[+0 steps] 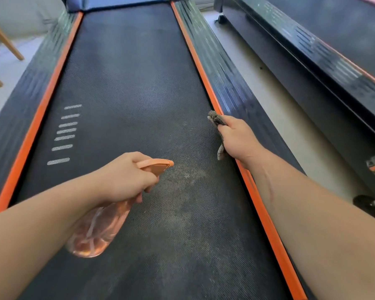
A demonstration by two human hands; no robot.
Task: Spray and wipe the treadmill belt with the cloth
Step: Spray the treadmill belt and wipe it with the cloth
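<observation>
Over the near half of the treadmill belt (128,94), our left grip (126,178) is curled round the neck of the orange spray bottle (95,232), nozzle aimed at a grey dusty patch (188,176), while our right grip (238,139) clenches the bunched cloth (215,119) over the right orange edge strip (204,72). We judge spraying is the step in hand; next we bring the cloth inward onto that patch and rub. Open belt runs far ahead, and strokes should stop short of the strip.
</observation>
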